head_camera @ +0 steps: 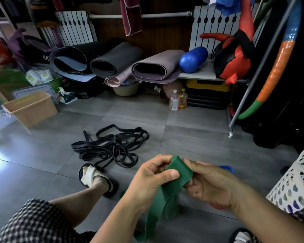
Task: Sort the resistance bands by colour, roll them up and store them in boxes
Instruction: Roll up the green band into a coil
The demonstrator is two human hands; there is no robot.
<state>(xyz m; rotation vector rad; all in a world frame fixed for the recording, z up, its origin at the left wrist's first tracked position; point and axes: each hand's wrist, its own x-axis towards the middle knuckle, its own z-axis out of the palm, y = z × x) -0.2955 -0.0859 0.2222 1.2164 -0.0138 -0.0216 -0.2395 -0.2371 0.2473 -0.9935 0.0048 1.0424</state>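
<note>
Both hands, left hand [152, 176] & right hand [206, 181], pinch the green band [178, 172] at lap height w/ its tail hanging down, starting the roll; next needs tight even turns, then the beige box [31, 109].

Grey tiled floor [42, 163]. Mid-floor, a loose tangle of black bands [112, 146], just beside a sandal [95, 178]. Far left, an open tan box [30, 109]. Further back, two bottles [174, 100] side by side. Right edge, a perforated basket [297, 181].
</note>
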